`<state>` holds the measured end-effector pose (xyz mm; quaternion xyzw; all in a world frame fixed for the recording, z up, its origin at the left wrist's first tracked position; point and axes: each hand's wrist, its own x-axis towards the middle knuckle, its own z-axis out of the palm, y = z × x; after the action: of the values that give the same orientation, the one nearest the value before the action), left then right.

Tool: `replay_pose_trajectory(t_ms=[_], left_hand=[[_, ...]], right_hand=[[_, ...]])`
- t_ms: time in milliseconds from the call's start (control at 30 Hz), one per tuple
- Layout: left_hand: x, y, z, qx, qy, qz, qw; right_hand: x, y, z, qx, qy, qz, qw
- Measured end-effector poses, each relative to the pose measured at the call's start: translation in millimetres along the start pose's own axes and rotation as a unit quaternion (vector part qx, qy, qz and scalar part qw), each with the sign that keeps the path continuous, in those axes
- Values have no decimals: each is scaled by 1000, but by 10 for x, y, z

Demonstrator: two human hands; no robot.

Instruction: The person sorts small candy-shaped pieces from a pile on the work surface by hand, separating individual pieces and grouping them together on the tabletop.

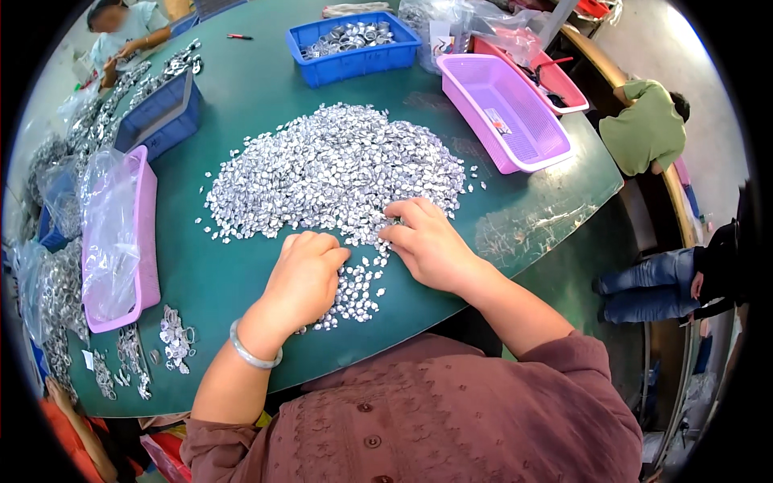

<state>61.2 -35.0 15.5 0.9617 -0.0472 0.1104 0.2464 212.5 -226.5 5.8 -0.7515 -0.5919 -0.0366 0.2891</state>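
Observation:
A broad heap of small, shiny silver metal pieces (322, 169) covers the middle of the green table; their exact kind is too small to tell. At the heap's near edge, my right hand (431, 245) has bent fingers closing on a few of these pieces. My left hand (302, 278) is beside it, palm down, with its fingers curled inward. Its fingertips are mostly hidden, so what they hold cannot be made out. Between and below the hands lies a smaller scatter of the same pieces (353, 296), near the table's front edge. A pale bangle (251, 354) circles my left wrist.
A blue bin (346, 74) of metal rings stands at the back. One pink basket (515, 149) is at the right, another (146, 241) with plastic film at the left, near a dark blue bin (165, 133). Small metal bundles (175, 342) lie front left. Other people are around the table.

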Motion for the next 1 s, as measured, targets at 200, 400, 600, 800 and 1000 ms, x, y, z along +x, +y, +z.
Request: replay_pose_trajectory(t_ms=[200, 400, 600, 800, 1000], left_hand=[[-106, -90, -2, -51, 7, 16, 999], [-68, -142, 23, -78, 65, 2, 995], [-104, -184, 3, -67, 30, 22, 997], [-26, -115, 43, -62, 72, -9, 995], [-16, -101, 42, -21, 43, -4, 999]], right_hand=[[-32, -240, -12, -42, -66, -51, 996], [17, -293, 56, -35, -64, -36, 997], [41, -339, 80, -81, -98, -17, 992], [46, -282, 124, -54, -79, -5, 995], [59, -284, 83, -39, -101, -16, 994]])
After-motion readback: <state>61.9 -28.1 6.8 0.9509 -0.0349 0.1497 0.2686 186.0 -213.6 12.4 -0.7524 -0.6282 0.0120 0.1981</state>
